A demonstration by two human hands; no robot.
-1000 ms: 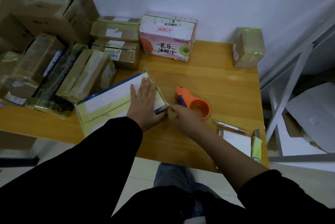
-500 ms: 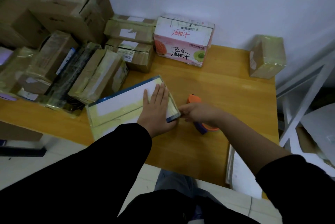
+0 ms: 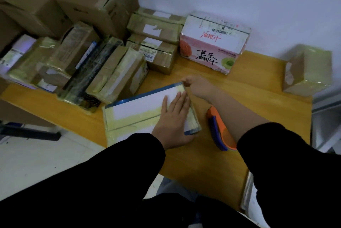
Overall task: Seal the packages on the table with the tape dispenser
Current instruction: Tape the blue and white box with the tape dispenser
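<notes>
A flat white package [image 3: 140,106] with blue edges and yellowish tape strips lies on the wooden table [image 3: 258,109]. My left hand [image 3: 173,122] presses flat on its right end, fingers straight. My right hand [image 3: 197,86] reaches over to the package's far right corner, where its curled fingers hold the edge. The orange and blue tape dispenser [image 3: 215,128] lies on the table just right of the package, under my right forearm, with no hand on it.
Taped cardboard packages [image 3: 118,74] crowd the table's left half, with big boxes [image 3: 83,6] stacked behind. A pink juice carton [image 3: 214,43] stands at the back, a small taped box [image 3: 308,71] at the far right corner.
My right hand has let go of the tape dispenser and moved up along the package's right end to its far corner. The left hand stays pressed on the package.
</notes>
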